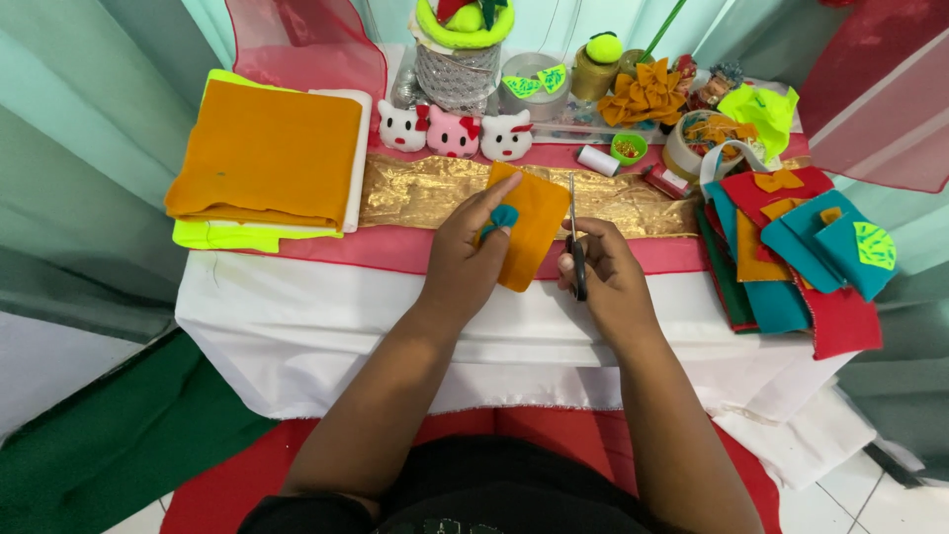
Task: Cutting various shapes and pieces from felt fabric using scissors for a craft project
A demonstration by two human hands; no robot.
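I see the left hand [465, 259] pinching a small teal felt bit [501, 218] against an orange felt piece [534, 232], with the fingers closed on both. The right hand [608, 275] is closed around the handles of the scissors [574, 237], and the thin blades point up, right along the orange piece's right edge. Both hands are over the middle of the table [297, 326], which has a white cloth on it. Just behind the orange piece lies a shiny gold strip [415, 193] on a pink runner [376, 247]. To the left sits a stack of folded cloth [262, 153], orange on top with bright yellow under it. To the right is a pile of red, teal and orange felt scraps [801, 257]. At the back stand three little cat toys [453, 132], two white and one pink, side by side. Near them are a white thread spool [597, 159] and a small green cup [628, 148].
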